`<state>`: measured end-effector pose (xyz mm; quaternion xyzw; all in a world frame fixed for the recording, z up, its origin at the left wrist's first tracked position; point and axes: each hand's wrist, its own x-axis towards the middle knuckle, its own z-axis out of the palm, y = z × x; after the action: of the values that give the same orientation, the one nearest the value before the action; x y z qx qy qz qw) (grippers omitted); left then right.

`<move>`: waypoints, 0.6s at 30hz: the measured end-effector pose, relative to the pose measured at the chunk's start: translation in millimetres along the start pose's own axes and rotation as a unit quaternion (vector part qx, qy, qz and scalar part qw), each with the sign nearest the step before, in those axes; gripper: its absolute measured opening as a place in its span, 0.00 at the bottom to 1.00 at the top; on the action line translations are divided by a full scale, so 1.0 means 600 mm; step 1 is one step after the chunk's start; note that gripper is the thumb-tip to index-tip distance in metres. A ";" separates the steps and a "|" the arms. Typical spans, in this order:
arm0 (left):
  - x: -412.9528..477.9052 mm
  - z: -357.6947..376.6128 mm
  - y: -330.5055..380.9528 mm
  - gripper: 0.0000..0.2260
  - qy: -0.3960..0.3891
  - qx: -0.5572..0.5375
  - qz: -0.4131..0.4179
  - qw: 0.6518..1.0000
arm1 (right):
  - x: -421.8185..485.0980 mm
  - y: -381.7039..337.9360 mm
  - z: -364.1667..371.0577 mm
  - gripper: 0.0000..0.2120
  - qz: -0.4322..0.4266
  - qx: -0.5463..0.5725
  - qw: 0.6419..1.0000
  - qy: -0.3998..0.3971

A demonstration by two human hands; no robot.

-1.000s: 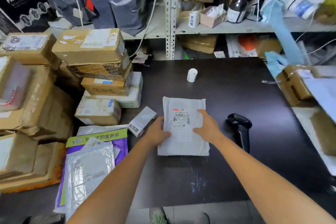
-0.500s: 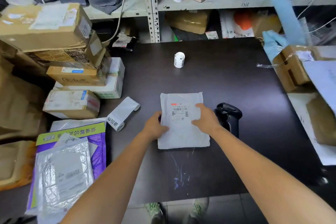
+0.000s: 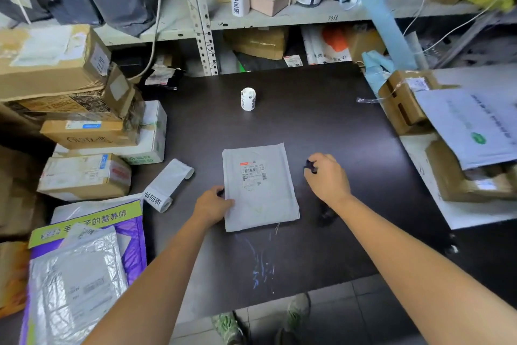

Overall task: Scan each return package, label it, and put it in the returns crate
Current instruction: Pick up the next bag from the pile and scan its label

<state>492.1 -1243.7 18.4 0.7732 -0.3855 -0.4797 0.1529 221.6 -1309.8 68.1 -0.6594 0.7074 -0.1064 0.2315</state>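
Two hands work at the dark table (image 3: pixel 363 126): the left hand (image 3: pixel 214 204) pinches the white package (image 3: pixel 260 190) at its 9 o'clock edge, and the right hand (image 3: pixel 327 176), fingers curled, grips the black scanner (image 3: pixel 311 167) just beside it at 3 o'clock. The package lies flat mid-table, long axis running 12 to 6, labelled end toward 12.

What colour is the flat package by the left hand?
Pale grey-white mailer with a printed barcode label; head view.
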 end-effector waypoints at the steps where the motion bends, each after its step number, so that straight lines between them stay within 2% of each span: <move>1: 0.000 0.000 0.001 0.22 0.000 0.000 0.000 1.000 | -0.004 0.011 -0.007 0.12 0.026 0.001 0.999 0.027; 4: 0.001 -0.001 0.005 0.18 -0.007 0.001 0.004 1.000 | -0.013 0.042 -0.015 0.15 0.125 -0.008 0.990 0.067; 6: 0.003 -0.001 0.007 0.16 -0.011 -0.004 0.008 1.000 | -0.015 0.059 -0.008 0.23 0.186 -0.033 0.981 0.040; 8: 0.005 0.000 0.011 0.14 -0.012 -0.005 0.009 1.000 | -0.015 0.068 0.006 0.28 0.229 -0.046 0.972 -0.020; 10: 0.013 0.003 0.010 0.14 -0.010 -0.007 0.004 1.000 | -0.015 0.068 0.022 0.28 0.242 -0.034 0.968 -0.061; 15: 0.026 0.006 0.005 0.20 -0.016 -0.055 -0.017 0.998 | -0.015 0.056 0.042 0.19 0.233 -0.009 0.972 -0.034; 18: 0.023 0.011 0.011 0.17 -0.018 -0.093 -0.028 0.995 | -0.007 0.053 0.039 0.20 0.241 0.041 0.969 -0.045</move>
<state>486.7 -1257.0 10.5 0.7574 -0.3206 -0.5311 0.2036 204.5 -1298.7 33.8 -0.4638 0.8291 -0.0461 0.3087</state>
